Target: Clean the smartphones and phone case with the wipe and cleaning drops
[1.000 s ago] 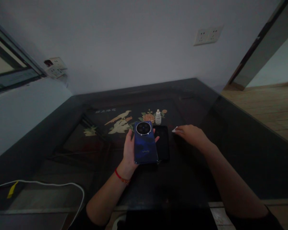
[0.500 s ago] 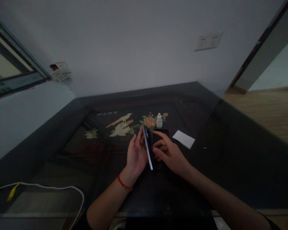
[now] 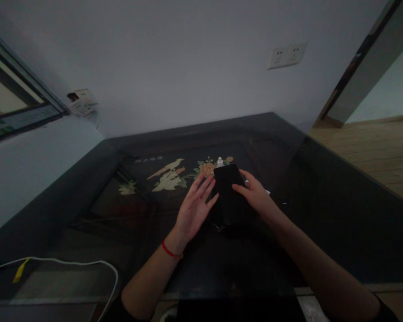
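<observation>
A black smartphone (image 3: 231,197) is tilted over the table with its dark flat face toward me. My right hand (image 3: 255,191) grips its right edge, thumb across the face and the other fingers mostly hidden behind. Just left of the phone, my left hand (image 3: 195,205) is open, palm up, fingers stretched out near the phone's left edge. I cannot tell whether the fingertips touch it. A dark object (image 3: 217,220) lies partly hidden under the phone. Behind the phone's top edge shows the white cap of a small bottle (image 3: 220,161).
The dark table (image 3: 305,232) bears a bird and flower picture (image 3: 169,176). Mostly hidden behind my right hand is a white paper (image 3: 267,192). A white cable (image 3: 70,263) with a yellow tag (image 3: 20,270) runs along the left front. Wall sockets (image 3: 287,56) are above.
The phone has passed from my left hand to my right and turned from edge-on to face me. My left hand has let go. The phone and right hand now cover most of the bottle and paper.
</observation>
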Demonstrator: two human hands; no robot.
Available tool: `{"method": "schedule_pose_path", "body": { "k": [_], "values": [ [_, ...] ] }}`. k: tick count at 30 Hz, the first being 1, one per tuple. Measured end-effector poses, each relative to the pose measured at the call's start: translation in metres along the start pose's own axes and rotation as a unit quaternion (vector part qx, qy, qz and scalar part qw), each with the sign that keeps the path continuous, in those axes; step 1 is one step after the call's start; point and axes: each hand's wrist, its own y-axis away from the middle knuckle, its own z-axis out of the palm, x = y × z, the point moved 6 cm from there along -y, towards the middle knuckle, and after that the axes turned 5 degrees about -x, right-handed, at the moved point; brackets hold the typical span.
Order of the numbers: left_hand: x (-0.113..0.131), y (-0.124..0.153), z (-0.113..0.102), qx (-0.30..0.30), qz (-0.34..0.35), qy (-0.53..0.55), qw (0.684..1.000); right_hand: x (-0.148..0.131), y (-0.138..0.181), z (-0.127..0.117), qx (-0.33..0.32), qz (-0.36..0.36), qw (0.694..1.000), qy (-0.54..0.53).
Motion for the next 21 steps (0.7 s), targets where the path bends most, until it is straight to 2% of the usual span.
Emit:
{"method": "schedule_pose_path", "body": {
  "k": [2, 3, 4, 7, 8, 10, 13, 17, 19, 21],
  "values": [
    [0.003, -0.003, -0.012, 0.035, 0.038, -0.144, 0.988, 0.007, -0.006, -0.009, -0.004, 0.044, 0.998, -0.039],
    [0.005, -0.005, -0.020, 0.067, 0.056, -0.243, 0.966, 0.010, -0.006, -0.012, 0.001, 0.076, 0.996, -0.046],
    [0.005, -0.007, -0.026, 0.080, 0.056, -0.349, 0.932, 0.012, -0.006, -0.014, 0.009, 0.107, 0.993, -0.046],
    [-0.002, -0.012, -0.039, 0.063, 0.043, -0.603, 0.794, 0.010, -0.001, -0.011, 0.008, 0.167, 0.986, -0.024],
    [-0.006, -0.013, -0.042, 0.055, 0.032, -0.650, 0.757, 0.008, 0.000, -0.008, -0.002, 0.172, 0.985, -0.014],
    [-0.014, -0.014, -0.045, 0.035, 0.003, -0.700, 0.714, 0.004, 0.002, -0.001, -0.016, 0.175, 0.984, 0.009],
    [-0.021, -0.014, -0.044, 0.015, -0.015, -0.710, 0.704, 0.006, 0.004, 0.004, -0.022, 0.185, 0.982, 0.043],
    [-0.019, -0.017, -0.046, 0.030, -0.022, -0.685, 0.727, 0.010, 0.007, 0.010, -0.034, 0.194, 0.979, 0.052],
    [-0.018, -0.019, -0.052, 0.049, -0.051, -0.643, 0.762, 0.010, 0.008, 0.013, -0.035, 0.203, 0.977, 0.048],
    [-0.020, -0.019, -0.056, 0.055, -0.091, -0.552, 0.827, 0.009, 0.010, 0.015, -0.035, 0.217, 0.975, 0.036]
  ]
}}
